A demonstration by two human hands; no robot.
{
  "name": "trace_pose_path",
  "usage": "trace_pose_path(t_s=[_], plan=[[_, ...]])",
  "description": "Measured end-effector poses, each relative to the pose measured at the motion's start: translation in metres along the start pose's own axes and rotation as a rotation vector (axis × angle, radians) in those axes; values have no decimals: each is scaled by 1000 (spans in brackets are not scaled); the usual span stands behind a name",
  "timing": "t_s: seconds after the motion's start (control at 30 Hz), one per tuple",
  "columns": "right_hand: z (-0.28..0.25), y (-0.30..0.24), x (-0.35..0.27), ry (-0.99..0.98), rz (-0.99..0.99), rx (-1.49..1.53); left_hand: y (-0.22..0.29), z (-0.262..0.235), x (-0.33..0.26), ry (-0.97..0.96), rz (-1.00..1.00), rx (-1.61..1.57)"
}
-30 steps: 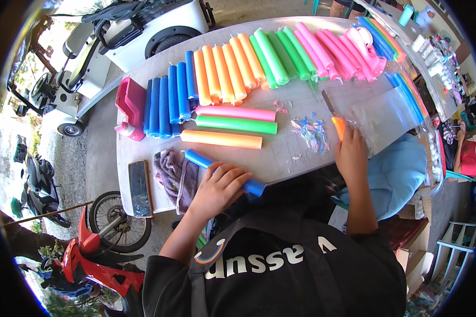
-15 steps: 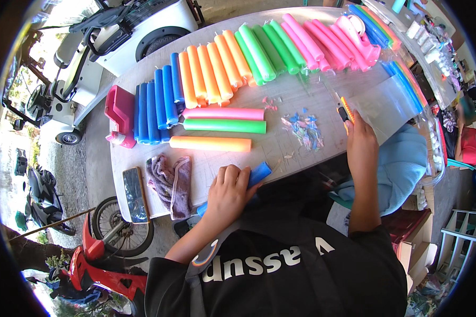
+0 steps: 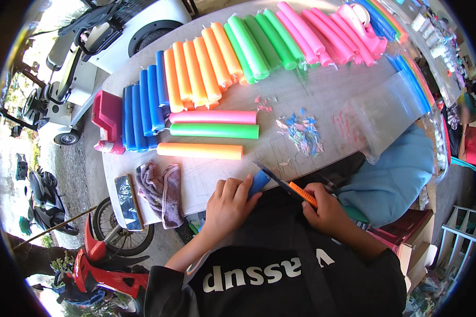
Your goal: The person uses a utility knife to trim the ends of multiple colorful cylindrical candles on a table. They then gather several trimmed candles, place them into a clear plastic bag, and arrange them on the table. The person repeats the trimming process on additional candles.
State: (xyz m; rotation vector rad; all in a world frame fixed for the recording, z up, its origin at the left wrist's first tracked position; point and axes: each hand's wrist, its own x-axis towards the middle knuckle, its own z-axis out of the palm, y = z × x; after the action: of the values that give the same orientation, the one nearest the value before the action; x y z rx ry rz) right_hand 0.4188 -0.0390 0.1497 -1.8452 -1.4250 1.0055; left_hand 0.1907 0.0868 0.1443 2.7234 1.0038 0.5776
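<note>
your left hand [image 3: 228, 207] is wrapped around a blue candle [image 3: 259, 183] at the near edge of the surface [image 3: 322, 100], while your right hand [image 3: 327, 210] pinches an orange-handled knife [image 3: 286, 187] with its blade at the candle's end. this looks like trimming, so the cut wants a steady grip, fingers off the blade. a purple cloth [image 3: 161, 191] and a phone [image 3: 128, 202] lie left; an orange candle [image 3: 200, 151] and coloured shavings [image 3: 301, 132] lie just beyond.

Left forearm enters from the lower edge and runs up and to the right, bare from the elbow. The left hand [image 3: 228, 207] lies palm down, fingers curled together and closed in a grip, knuckles up. The right forearm enters from the lower right and angles up and to the left. The right hand [image 3: 327, 210] is clenched in a fist grip, thumb side toward the left hand. Both hands sit near each other, apart.
</note>
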Motion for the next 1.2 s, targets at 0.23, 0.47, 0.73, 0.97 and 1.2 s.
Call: trace_pose_path(t_s=[0.23,0.47,0.73,0.97,1.2], plan=[[-2,-1,5,-9,-247,-224,3,-5,-1,-57,-135,-147],[-11,0,-1,-78,-302,-436,5,-1,-1,-14,-177,-127],[-7,8,3,-78,-335,-450,3,0,1,-26,-150,-119],[-12,8,12,-215,-265,-426,-1,0,1,-51,-157,-181],[-9,-6,16,-212,-232,-531,-3,-2,3,-67,-154,-155]])
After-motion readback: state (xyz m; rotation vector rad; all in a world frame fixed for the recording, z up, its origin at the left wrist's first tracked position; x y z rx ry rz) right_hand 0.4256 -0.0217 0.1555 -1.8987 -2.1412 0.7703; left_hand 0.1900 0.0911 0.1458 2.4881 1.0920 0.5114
